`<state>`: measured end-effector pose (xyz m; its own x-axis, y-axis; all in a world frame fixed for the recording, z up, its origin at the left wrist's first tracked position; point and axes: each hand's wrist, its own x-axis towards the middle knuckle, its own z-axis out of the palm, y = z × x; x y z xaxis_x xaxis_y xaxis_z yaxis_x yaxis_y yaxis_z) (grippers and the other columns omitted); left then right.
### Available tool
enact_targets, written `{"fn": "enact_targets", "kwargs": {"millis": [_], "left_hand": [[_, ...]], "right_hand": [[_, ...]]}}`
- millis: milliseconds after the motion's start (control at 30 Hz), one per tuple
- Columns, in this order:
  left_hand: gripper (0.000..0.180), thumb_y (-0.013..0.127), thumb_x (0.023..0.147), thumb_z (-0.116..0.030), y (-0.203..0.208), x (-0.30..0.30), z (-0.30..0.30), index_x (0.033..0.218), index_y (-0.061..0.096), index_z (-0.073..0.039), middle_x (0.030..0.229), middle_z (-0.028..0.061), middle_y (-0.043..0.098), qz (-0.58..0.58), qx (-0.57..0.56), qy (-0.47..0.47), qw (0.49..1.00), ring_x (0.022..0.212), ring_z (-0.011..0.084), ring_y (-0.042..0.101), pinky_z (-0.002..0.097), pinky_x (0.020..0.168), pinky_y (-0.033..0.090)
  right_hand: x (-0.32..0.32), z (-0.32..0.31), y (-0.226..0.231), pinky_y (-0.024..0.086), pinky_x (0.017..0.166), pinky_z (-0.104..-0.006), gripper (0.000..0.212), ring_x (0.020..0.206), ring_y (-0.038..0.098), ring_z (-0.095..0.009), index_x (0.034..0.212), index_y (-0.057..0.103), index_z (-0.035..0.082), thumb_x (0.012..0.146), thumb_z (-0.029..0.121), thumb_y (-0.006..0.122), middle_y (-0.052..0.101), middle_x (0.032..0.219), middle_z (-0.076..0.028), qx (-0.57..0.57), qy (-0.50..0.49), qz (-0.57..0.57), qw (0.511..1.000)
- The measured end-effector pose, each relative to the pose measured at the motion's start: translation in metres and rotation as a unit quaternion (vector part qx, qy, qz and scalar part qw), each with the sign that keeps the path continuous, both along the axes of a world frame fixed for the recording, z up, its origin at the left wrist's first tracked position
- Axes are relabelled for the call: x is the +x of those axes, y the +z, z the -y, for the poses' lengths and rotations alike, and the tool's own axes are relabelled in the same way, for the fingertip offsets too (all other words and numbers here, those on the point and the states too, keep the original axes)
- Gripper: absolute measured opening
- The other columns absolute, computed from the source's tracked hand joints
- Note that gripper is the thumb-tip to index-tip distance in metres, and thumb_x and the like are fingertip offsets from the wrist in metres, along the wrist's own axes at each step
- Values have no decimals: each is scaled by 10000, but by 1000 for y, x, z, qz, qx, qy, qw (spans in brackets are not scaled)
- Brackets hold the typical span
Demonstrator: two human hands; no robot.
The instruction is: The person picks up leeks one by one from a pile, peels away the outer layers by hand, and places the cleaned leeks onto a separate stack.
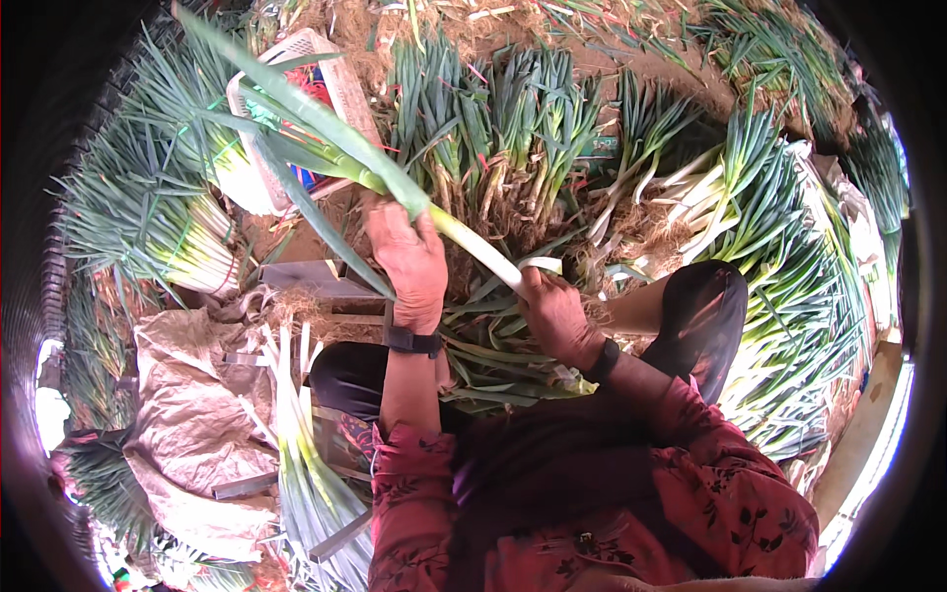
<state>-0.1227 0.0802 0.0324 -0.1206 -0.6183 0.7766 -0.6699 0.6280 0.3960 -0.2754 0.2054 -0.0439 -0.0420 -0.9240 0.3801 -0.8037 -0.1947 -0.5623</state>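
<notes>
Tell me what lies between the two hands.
In the head view, a long green onion lies between them, its pale part running from the left hand to the right hand.

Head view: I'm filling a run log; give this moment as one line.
left hand: holding green onion | right hand: at its white end | basket: beyond left hand

Brown floor [681, 77] (prob. earth), w/ bright light [49, 407] at L & R edges.

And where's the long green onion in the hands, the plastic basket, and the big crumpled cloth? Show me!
Green onion [387, 174]: head view, on its green leaf part.
Plastic basket [352, 94]: head view, on its right side wall.
Crumpled cloth [182, 395]: head view, on its wrinkled middle.
</notes>
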Motion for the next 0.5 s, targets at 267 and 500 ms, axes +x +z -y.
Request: {"fn": "enact_targets", "kwargs": {"millis": [267, 500], "left_hand": [[293, 601, 830, -61, 3, -47, -106, 1096, 524, 35, 986, 214, 607, -11, 215, -299, 930, 867, 345, 629, 389, 738, 507], [430, 719, 740, -91, 44, -29, -73, 1120, 528, -23, 1048, 138, 551, -58, 286, -281, 914, 929, 250, 565, 341, 865, 443]], "right_hand": [[-3, 37, -27, 466, 588, -417, 278, 637, 554, -352, 938, 492, 36, 761, 167, 661, 533, 686, -154, -84, 88, 130, 984], [-17, 40, -51, 457, 431, -385, 279, 499, 577, -323, 1065, 475, 70, 842, 196, 587, 558, 598, -133, -80, 27, 28, 996]]}}
